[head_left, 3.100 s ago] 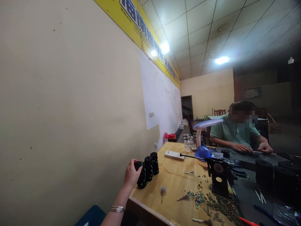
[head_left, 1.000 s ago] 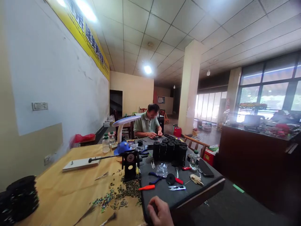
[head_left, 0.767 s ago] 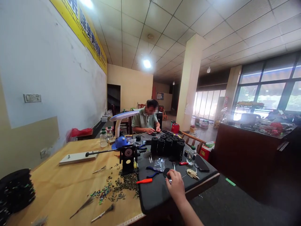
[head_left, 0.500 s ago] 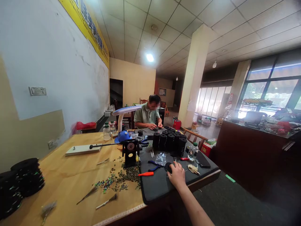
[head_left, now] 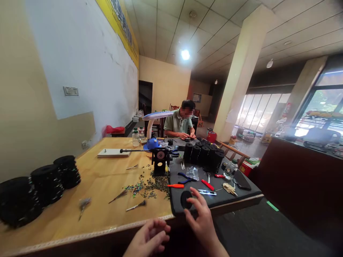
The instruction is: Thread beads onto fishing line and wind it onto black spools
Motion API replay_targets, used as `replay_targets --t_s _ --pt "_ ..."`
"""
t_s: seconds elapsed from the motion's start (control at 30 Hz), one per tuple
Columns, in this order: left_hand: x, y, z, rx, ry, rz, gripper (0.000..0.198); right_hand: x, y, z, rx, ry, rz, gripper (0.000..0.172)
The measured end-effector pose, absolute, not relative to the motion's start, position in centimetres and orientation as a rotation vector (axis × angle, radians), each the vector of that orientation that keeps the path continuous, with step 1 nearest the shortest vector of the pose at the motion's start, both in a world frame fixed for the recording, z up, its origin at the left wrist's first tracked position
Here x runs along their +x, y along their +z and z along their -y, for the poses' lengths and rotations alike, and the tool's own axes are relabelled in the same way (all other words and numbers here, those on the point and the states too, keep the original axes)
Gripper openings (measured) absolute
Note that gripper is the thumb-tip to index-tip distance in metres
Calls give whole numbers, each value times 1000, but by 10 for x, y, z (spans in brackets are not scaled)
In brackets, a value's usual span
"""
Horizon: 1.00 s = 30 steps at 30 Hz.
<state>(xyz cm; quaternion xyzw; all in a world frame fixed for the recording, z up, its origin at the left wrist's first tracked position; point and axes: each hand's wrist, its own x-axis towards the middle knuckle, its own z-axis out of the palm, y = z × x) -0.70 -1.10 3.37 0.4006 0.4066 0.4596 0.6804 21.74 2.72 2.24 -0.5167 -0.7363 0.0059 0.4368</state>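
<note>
My right hand [head_left: 202,217] is at the near edge of the grey mat [head_left: 177,210], its thumb and fingers around the rim of a flat black disc [head_left: 184,200]. The disc is tilted up, and my index finger covers part of its right side. My left hand [head_left: 150,237] is lower and to the left, in front of the table edge, with fingers loosely bent and apart and nothing visible in them. Beyond the disc lie an orange-handled tool [head_left: 176,186], blue-handled pliers [head_left: 187,177], small snips [head_left: 207,192] and a red-handled tool [head_left: 208,185].
A black winding device [head_left: 160,162] with a long rod stands mid-table, small metal pieces [head_left: 159,184] scattered before it. Stacked black spools [head_left: 203,157] stand on the mat, more black rolls [head_left: 46,184] at left. A co-worker [head_left: 178,123] sits opposite, behind a blue-based lamp [head_left: 153,143].
My right hand has drawn the black disc nearer and tilted it up, uncovering the snips and red-handled tool. My left hand has come into view. The camera has turned left.
</note>
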Motion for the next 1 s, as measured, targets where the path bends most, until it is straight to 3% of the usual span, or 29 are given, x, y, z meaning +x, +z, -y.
replay_targets --t_s 0.13,0.3,0.47,0.6,0.8,1.0 --pt "12 7 5 902 1031 -888 41 183 2 10 -1147 172 2015 23" --pt "9 -6 4 863 1089 -904 30 182 -17 21 -1068 272 1916 40" --pt "5 -7 15 845 1071 -972 27 179 -26 25 -1263 703 1517 21" --pt "6 -9 20 904 1028 -1000 25 161 -32 23 -1220 1187 1385 33" --pt "-4 -11 7 706 1077 -1018 31 150 -37 25 -1179 1333 1305 30" --pt "-25 -2 2 325 1184 -869 17 158 -32 23 -1225 1520 900 32"
